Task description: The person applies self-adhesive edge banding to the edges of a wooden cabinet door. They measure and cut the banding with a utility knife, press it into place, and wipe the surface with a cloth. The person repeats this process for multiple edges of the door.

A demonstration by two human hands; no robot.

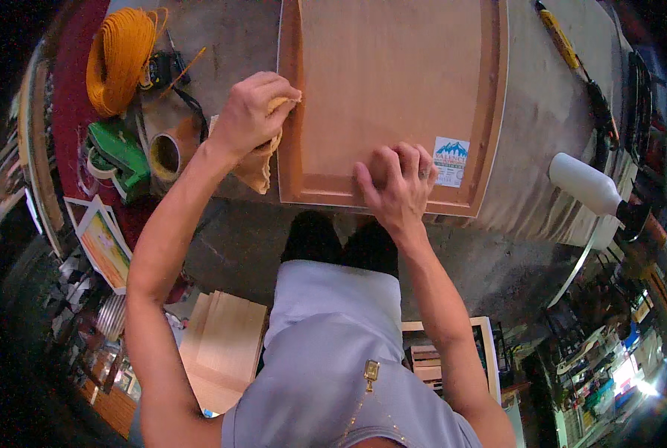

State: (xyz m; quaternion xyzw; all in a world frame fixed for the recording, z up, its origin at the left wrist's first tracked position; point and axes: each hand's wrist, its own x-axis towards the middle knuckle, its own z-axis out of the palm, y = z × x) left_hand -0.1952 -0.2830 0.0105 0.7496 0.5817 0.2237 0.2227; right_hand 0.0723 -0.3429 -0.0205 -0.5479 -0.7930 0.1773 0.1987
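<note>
we see a wooden cabinet door (393,82) lying flat on the grey surface (543,127), filling the picture from the centre toward 12 o'clock, its near edge just in front of the person's body. the left hand (253,112) sits at about 10 o'clock, clenched around a tan cloth (262,168) and pressing it against the door's left frame; loose folds of the cloth hang below the hand, just off the door's edge. the right hand (397,183) rests near the centre on the door's lower frame, fingers curled and fingertips pressed to the wood, grasping nothing. just beside it, toward 3 o'clock, a small blue and white sticker (451,160) is stuck to the panel. a roll of tape (165,153) and a green tool (121,157) lie at 9 o'clock, with a coil of orange cord (117,60) at 10 o'clock. a white spray bottle (587,187) lies on the surface at 3 o'clock, well apart from both hands.
</note>
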